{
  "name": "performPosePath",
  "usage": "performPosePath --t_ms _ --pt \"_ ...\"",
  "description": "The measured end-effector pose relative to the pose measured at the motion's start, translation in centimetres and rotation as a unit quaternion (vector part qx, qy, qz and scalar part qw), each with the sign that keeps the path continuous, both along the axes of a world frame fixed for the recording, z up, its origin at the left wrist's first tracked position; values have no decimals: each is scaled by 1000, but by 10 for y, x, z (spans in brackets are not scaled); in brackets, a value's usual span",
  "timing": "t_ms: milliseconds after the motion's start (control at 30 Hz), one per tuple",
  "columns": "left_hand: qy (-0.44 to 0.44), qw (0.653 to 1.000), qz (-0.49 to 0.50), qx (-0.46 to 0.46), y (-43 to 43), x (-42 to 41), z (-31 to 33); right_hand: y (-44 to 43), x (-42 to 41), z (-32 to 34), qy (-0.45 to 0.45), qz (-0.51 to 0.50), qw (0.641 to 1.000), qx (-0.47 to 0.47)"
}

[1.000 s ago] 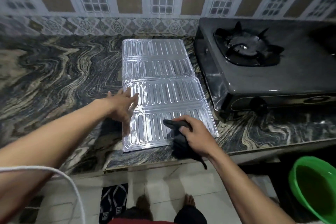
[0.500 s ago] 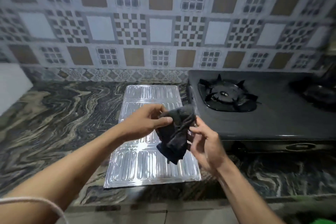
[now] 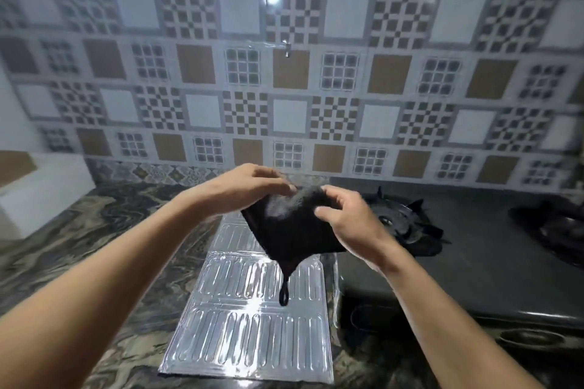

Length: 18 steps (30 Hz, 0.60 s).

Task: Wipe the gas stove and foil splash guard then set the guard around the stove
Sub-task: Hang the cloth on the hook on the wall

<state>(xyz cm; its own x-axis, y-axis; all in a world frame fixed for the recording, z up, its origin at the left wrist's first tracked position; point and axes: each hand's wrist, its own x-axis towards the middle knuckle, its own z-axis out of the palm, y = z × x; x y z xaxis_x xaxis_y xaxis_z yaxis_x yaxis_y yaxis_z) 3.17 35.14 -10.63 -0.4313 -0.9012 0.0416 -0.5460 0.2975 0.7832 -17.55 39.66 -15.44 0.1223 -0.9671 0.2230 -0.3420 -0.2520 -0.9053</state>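
Note:
A dark cloth (image 3: 292,230) with a small hanging loop is held up in the air above the counter. My left hand (image 3: 243,188) pinches its upper left edge and my right hand (image 3: 350,219) grips its upper right edge. Below it the silver ribbed foil splash guard (image 3: 249,322) lies flat on the marbled counter (image 3: 94,246). The black gas stove (image 3: 474,268) stands just right of the guard, with its left burner (image 3: 407,224) partly hidden behind my right hand.
A patterned tile wall (image 3: 294,88) rises behind the counter. A white block (image 3: 41,189) sits at the far left. A second burner (image 3: 550,227) shows at the stove's right edge.
The cloth has come off the foil guard and up into the air between both hands. My left hand left the guard and took the cloth. The view tilted upward.

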Motion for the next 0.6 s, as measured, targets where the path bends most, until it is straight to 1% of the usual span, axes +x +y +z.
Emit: performPosePath --t_ms 33,133,200,267,367,400,467,500,533,600 --pt "12 1000 1 7 0 -2 1 -2 -3 8 20 23 1000 -6" --pt "159 986 43 29 -2 -4 5 -13 -12 26 32 66 997 -3" --pt "194 978 75 10 -6 -4 10 -18 -21 35 36 77 996 5" --pt "198 974 105 -19 -14 -2 13 -23 -27 43 47 111 992 29" --pt "161 977 135 -45 -28 0 21 -37 -27 50 139 128 980 60" --pt "142 979 136 -49 -34 1 24 -45 -26 51 144 125 980 58" --pt "113 984 122 -58 -48 4 30 -66 -29 55 104 102 988 41" --pt "114 987 106 -49 -57 5 33 -78 -32 60 85 82 993 25" --pt "134 987 90 -22 -66 6 35 -89 -35 66 78 61 995 10" --pt "195 978 54 55 -85 5 42 -113 -36 81 65 39 997 -18"
